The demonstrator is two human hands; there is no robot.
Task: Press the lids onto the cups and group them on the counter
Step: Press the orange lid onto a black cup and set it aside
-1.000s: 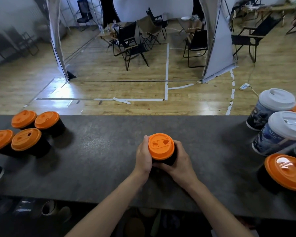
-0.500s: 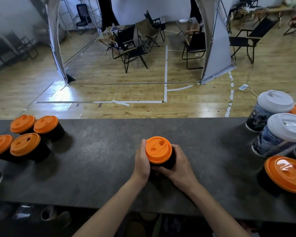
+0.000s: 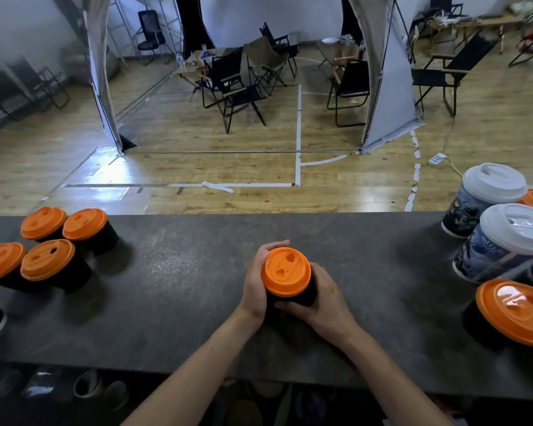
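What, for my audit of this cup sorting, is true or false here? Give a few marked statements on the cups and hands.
1. The left hand and right hand both grip one black paper cup. True.
2. Four orange-lidded black cups stand grouped at the left end of the dark grey counter. True.
3. The gripped cup has no lid. False: a round orange plastic lid sits on it.
4. The two white-lidded printed cups lie on their sides. False: both stand upright at the right end.
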